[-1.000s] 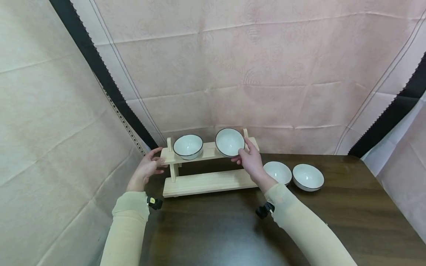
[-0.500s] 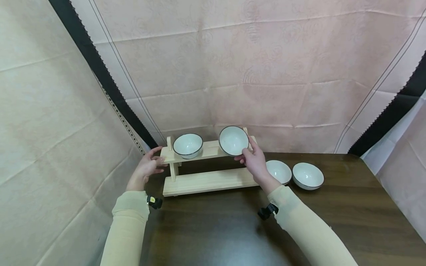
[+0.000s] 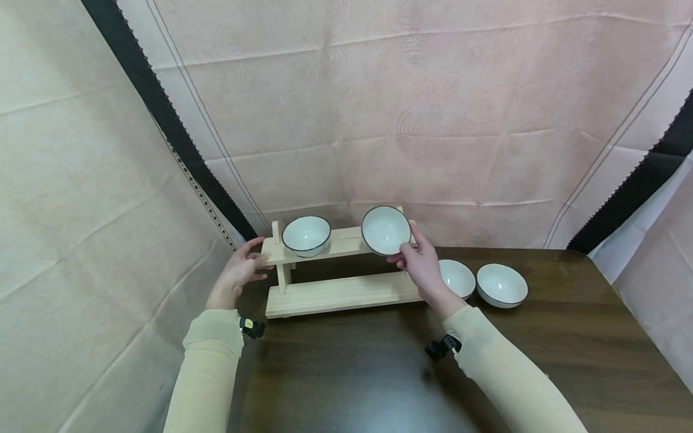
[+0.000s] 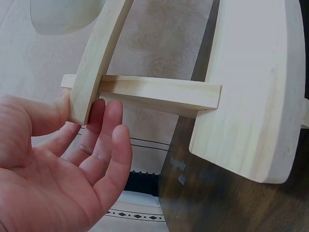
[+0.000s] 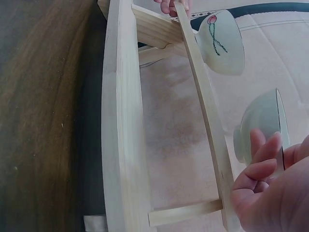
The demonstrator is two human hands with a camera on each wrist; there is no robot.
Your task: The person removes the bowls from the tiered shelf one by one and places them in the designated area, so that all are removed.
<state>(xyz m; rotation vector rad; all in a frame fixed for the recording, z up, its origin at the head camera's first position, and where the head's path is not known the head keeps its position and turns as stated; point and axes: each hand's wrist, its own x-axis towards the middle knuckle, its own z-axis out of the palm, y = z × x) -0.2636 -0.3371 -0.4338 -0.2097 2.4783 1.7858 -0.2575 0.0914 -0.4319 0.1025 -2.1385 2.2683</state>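
Bowl (image 3: 385,231) in the right hand (image 3: 425,269) at the wood rack (image 3: 283,279)

Closest are the pale sleeves (image 3: 514,370), one on each side, with a small black thing (image 3: 444,347) at each wrist. They reach over the brown bench (image 3: 341,373). Next is the rack's low shelf (image 3: 346,294), long and flat. To its right, on the bench, are a white bowl (image 3: 458,278), partly hidden by the right arm, and an end bowl (image 3: 502,285) just beside it. The left hand (image 3: 237,278) holds the left end of the top shelf (image 3: 346,242) with its thumb and fingers. The right hand pinches the side of its bowl, thumb by the dark rim. That bowl is over the right part of the top shelf, and the right wrist view shows a thin gap under it. A flower bowl (image 3: 306,236) sits on the left part; its side has a pink flower with green below. Behind everything hangs pale pink cloth (image 3: 400,120).
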